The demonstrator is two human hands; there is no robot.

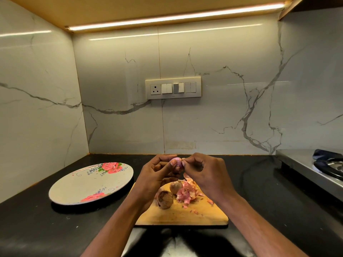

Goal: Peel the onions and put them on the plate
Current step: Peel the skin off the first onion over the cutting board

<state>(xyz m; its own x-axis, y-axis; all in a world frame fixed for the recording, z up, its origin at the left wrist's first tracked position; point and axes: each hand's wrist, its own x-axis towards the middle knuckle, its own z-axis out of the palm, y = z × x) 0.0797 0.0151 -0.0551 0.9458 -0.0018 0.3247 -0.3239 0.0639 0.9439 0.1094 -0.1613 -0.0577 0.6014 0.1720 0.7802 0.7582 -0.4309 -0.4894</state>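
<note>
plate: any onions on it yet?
Empty. The plate shows only its flower print; two unpeeled onions sit on the cutting board.

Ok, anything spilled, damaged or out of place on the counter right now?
Nothing alarming. Loose pink onion skins lie scattered on the wooden cutting board beside two unpeeled brown onions, as peeling would leave them. The floral round plate holds no onions.

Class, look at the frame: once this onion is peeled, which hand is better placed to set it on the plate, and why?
Left. The left hand already holds the onion, and the plate lies on its side. The right hand is pinching skin, farther from the plate.
</note>
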